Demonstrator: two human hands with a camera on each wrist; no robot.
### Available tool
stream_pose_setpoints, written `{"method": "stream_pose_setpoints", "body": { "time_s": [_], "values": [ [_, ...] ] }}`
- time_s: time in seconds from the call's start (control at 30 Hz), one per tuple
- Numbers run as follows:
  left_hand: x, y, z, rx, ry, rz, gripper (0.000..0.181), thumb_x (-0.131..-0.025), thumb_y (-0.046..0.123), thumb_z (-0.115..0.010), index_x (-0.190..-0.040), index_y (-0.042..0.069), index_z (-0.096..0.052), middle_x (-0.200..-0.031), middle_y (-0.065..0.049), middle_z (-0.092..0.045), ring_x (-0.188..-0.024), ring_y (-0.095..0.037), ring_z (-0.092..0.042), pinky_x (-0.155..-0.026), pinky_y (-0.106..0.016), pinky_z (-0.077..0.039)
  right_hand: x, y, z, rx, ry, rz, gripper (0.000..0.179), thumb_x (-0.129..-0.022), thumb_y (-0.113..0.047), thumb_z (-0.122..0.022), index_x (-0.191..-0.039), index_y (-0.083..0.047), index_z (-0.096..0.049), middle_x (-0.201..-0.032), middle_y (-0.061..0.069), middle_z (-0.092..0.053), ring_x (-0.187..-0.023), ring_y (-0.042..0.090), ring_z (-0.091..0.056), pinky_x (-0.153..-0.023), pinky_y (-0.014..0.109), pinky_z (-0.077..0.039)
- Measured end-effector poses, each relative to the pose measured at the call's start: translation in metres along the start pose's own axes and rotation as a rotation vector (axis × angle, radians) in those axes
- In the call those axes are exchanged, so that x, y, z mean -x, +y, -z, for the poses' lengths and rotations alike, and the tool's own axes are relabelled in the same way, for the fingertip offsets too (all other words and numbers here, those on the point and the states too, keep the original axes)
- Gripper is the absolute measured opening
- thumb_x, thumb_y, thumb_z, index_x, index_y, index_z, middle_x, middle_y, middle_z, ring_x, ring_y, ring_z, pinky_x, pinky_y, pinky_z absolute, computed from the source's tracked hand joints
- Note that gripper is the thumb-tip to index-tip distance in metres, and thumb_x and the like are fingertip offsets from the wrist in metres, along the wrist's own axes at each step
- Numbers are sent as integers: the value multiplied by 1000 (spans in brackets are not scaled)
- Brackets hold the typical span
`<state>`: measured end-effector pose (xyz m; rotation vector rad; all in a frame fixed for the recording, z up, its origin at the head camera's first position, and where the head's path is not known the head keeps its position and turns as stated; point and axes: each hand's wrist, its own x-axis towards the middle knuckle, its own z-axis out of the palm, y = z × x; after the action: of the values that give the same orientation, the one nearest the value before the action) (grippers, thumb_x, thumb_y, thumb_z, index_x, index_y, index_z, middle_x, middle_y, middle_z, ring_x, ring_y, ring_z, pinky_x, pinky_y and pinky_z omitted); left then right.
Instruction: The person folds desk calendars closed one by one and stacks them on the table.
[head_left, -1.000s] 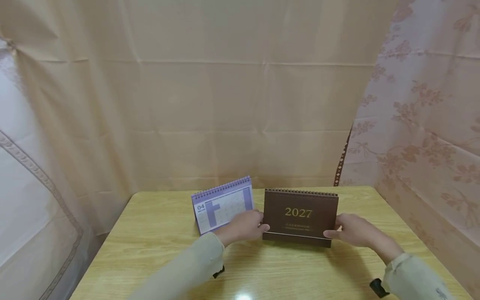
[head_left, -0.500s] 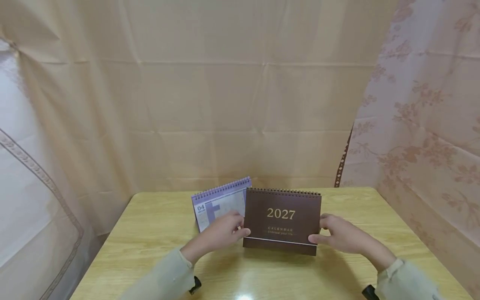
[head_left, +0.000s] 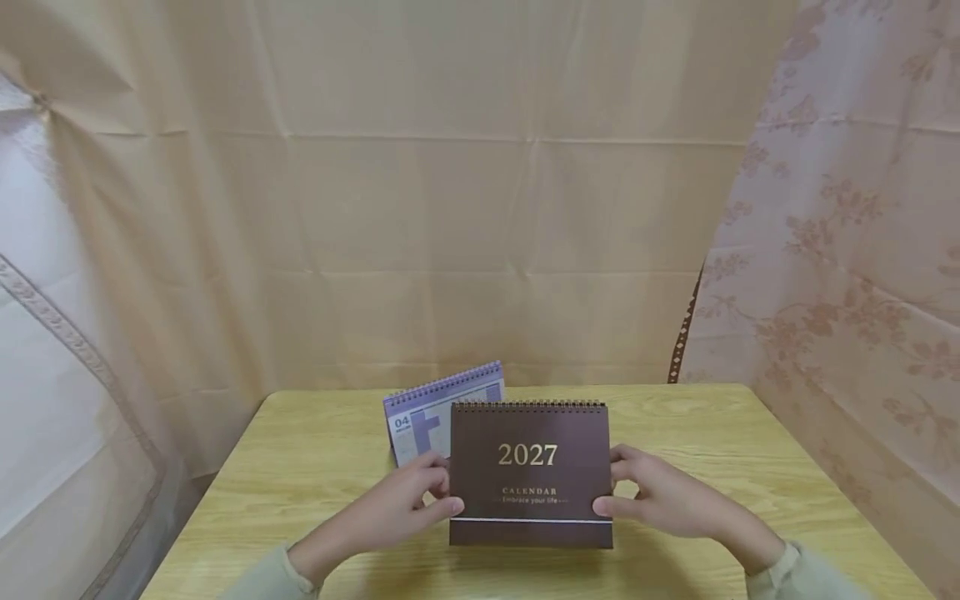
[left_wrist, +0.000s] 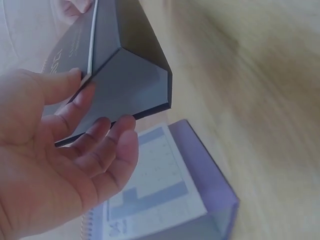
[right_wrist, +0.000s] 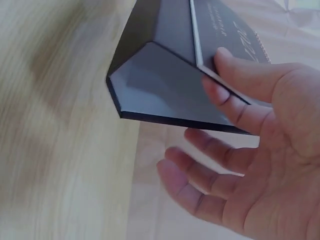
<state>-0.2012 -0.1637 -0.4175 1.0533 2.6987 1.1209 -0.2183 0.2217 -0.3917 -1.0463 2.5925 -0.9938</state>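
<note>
A dark brown 2027 desk calendar [head_left: 531,475] faces me upright, spiral binding on top, held between both hands. My left hand [head_left: 401,508] pinches its left edge, thumb on the front cover and index finger behind it. At the right edge my right hand [head_left: 667,496] pinches in the same way. In the right wrist view, the other fingers [right_wrist: 195,182] hang loosely apart from the calendar. Behind and to the left stands a purple desk calendar [head_left: 422,429] showing 04, partly hidden by the brown one. The left wrist view shows the purple calendar [left_wrist: 150,185] below my left fingers.
Both calendars are over a light wood-grain table [head_left: 300,450]. A beige curtain [head_left: 480,208] hangs behind its far edge. Floral cloth [head_left: 847,275] drapes along the right side, and pale cloth [head_left: 60,375] along the left.
Both hands have brought the brown calendar leftward and toward me. It now overlaps the front of the purple calendar, which has stayed in place.
</note>
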Motion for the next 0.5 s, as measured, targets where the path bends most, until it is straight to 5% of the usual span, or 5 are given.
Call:
{"method": "stream_pose_setpoints", "body": {
  "time_s": [0.07, 0.23, 0.5],
  "values": [
    [10, -1, 1, 35, 6, 17, 26, -103, 33, -62, -82, 19, -56, -111, -4, -56, -87, -15, -62, -64, -24, -53, -3, -3, -4, -40, 1, 33, 8, -99, -34, -68, -100, -28, -72, -120, 8, -59, -103, 15, -59, -65, 29, -56],
    [24, -3, 3, 78, 20, 80, 25, -103, 35, -61, -85, 19, -59, -128, -16, -56, -116, -39, -60, -75, -31, -58, -11, -7, -11, -72, 13, 71, 6, -99, -32, -67, -94, -29, -69, -122, 8, -60, -106, 17, -60, -67, 29, -56],
    [33, 0, 2, 53, 12, 87, 21, -103, 37, -60, -88, 23, -59, -129, -10, -56, -100, -21, -61, -74, -29, -56, -9, -5, -17, -92, -33, 60, 17, -102, -31, -62, -86, -25, -62, -123, 10, -60, -103, 14, -61, -70, 30, -56]
  ]
}}
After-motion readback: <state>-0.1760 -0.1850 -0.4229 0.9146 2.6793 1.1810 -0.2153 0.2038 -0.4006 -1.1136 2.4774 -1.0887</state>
